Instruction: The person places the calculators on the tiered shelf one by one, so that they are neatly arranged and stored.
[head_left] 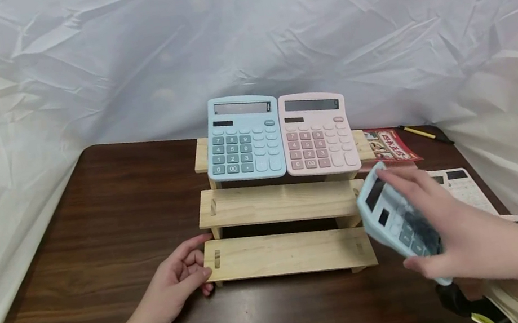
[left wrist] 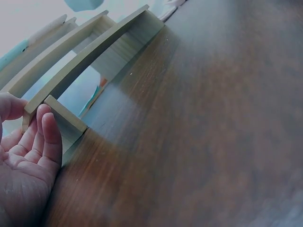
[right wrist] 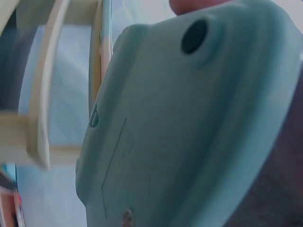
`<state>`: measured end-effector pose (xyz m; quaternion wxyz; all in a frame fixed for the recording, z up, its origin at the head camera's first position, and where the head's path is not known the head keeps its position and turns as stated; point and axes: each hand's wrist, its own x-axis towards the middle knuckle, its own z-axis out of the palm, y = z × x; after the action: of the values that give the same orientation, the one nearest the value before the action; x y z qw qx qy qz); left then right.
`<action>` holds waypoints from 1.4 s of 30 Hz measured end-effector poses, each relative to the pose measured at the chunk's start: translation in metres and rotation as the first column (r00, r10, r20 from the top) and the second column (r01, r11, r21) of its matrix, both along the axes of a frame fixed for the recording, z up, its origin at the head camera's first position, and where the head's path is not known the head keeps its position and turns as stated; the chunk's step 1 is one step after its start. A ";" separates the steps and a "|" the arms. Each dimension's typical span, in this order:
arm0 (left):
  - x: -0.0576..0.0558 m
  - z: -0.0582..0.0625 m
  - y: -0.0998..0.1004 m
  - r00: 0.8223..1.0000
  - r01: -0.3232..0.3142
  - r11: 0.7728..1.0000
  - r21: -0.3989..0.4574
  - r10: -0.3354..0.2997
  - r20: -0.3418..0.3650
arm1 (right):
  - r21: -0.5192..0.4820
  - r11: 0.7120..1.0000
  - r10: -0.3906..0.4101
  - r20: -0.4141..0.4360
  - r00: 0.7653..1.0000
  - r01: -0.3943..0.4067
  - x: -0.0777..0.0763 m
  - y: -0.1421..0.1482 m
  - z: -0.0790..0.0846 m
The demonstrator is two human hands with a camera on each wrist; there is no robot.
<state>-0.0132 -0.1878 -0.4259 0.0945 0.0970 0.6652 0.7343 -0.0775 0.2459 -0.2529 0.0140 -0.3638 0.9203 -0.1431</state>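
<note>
A three-step wooden rack stands on the dark table. On its top step a blue calculator and a pink calculator lean side by side. My left hand pinches the left end of the lowest step, thumb above and fingers beneath, as the left wrist view shows. Another blue calculator is in my right hand, held tilted in the air near the rack's right end. Its plain back, with a dark round foot, fills much of the right wrist view.
Behind the right hand lie white calculators, partly hidden. A red printed packet and a yellow-and-black pen are at the table's back right. White sheeting hangs behind and at both sides. Dark tabletop extends left of the rack.
</note>
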 end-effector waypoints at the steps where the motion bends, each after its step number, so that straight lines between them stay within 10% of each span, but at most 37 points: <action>1: 0.000 0.000 0.000 1.000 0.000 1.000 0.002 0.000 -0.001 | 0.013 1.000 0.015 0.003 1.000 -0.015 0.002 -0.004 0.000; 8: 0.000 0.000 0.001 1.000 0.002 1.000 0.015 -0.002 0.002 | 0.044 0.997 0.064 0.032 0.997 -0.065 0.006 -0.031 -0.014; 23: 0.000 0.000 0.000 1.000 0.002 1.000 0.019 -0.002 0.009 | 0.059 0.994 0.101 -0.182 0.978 -0.092 0.014 -0.083 -0.045; 42: 0.000 0.001 0.001 1.000 -0.004 1.000 -0.011 0.004 0.001 | -0.105 0.986 0.097 -0.282 0.954 -0.131 0.005 -0.113 -0.073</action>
<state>-0.0131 -0.1873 -0.4253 0.0940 0.0948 0.6695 0.7307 -0.0725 0.1327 -0.3261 -0.1285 -0.4328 0.8803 -0.1460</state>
